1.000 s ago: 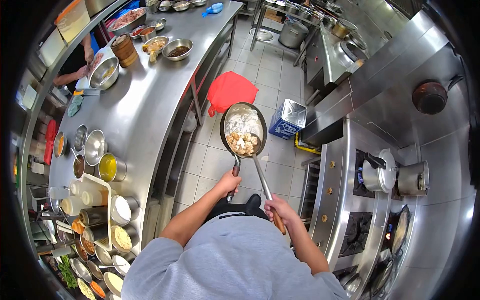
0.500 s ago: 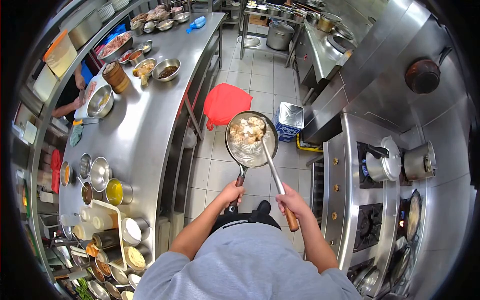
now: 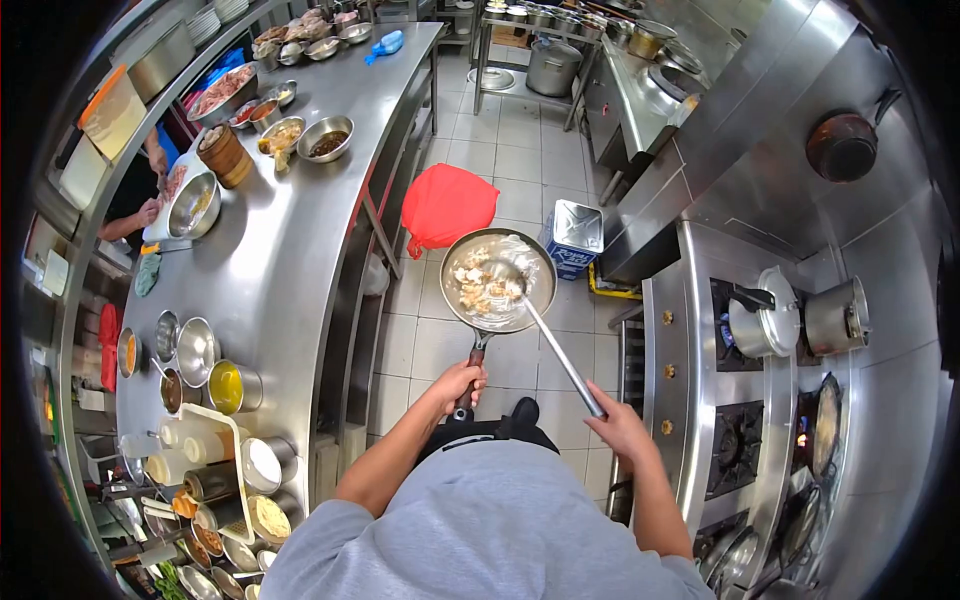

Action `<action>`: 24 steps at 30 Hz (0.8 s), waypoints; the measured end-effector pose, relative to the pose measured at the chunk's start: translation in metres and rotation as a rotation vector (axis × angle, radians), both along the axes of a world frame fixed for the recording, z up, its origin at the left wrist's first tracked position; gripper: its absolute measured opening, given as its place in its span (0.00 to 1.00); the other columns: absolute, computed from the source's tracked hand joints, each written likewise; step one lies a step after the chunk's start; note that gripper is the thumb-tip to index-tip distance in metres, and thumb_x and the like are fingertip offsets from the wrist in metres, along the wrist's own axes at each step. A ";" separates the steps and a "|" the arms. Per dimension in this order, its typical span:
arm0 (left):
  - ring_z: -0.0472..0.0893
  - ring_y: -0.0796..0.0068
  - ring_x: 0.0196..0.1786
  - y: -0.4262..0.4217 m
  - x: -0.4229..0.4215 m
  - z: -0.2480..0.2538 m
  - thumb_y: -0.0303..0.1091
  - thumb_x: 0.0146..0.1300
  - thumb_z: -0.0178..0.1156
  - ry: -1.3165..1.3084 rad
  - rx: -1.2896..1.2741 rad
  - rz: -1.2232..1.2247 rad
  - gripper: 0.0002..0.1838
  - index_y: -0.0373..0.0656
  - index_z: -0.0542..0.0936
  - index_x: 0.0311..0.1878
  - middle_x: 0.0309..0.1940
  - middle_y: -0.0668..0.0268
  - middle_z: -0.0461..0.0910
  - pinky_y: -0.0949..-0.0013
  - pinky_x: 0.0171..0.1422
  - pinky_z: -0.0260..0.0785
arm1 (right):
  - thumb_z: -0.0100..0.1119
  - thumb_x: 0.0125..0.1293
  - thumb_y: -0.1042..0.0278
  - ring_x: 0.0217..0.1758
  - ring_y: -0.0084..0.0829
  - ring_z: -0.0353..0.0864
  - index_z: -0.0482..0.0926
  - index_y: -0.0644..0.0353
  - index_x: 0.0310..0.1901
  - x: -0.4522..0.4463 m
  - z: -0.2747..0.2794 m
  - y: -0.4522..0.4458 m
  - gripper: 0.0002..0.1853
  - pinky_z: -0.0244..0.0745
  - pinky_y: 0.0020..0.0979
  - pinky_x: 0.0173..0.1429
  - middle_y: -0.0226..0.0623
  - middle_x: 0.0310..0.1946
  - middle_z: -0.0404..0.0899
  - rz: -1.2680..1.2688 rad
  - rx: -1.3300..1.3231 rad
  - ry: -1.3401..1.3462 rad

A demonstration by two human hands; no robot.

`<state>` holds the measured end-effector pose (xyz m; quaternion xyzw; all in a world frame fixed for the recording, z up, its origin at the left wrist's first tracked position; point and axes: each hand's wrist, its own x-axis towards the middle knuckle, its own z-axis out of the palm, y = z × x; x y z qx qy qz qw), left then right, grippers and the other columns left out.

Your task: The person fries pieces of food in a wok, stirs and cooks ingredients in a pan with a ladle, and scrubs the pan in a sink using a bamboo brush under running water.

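My left hand (image 3: 460,385) is wrapped round the dark handle of a frying pan (image 3: 535,262), held out over the floor in front of me. Chunky pale and browned food (image 3: 480,285) lies spread on the pan's left and lower part, with creamy white streaks around it. In my right hand (image 3: 620,430) is the end of a long-handled metal ladle (image 3: 562,352). Its head is down in the pan, touching the food on the right side, and its wooden grip is mostly covered by my fingers.
Along the left runs a steel counter (image 3: 290,240) bearing bowls and sauce containers. To the right is a stove (image 3: 690,320) with a lidded pot (image 3: 764,318) on it. A red bag (image 3: 450,205) and a blue tin (image 3: 576,240) stand beyond the pan. A person's hands (image 3: 150,210) work across the counter.
The ladle head has moved down into the food, which is now spread lower and more loosely across the pan. My right hand has shifted outward to the right; the pan has tilted slightly.
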<state>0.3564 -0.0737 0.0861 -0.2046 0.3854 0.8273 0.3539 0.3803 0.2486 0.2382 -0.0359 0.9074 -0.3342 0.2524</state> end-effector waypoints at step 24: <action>0.70 0.79 0.19 0.003 0.003 -0.038 0.31 0.62 0.52 0.051 -0.094 0.043 0.04 0.48 0.67 0.36 0.21 0.72 0.69 0.71 0.20 0.67 | 0.64 0.61 0.70 0.37 0.31 0.76 0.64 0.45 0.71 -0.017 0.011 -0.014 0.35 0.72 0.30 0.47 0.44 0.36 0.80 0.005 0.089 -0.183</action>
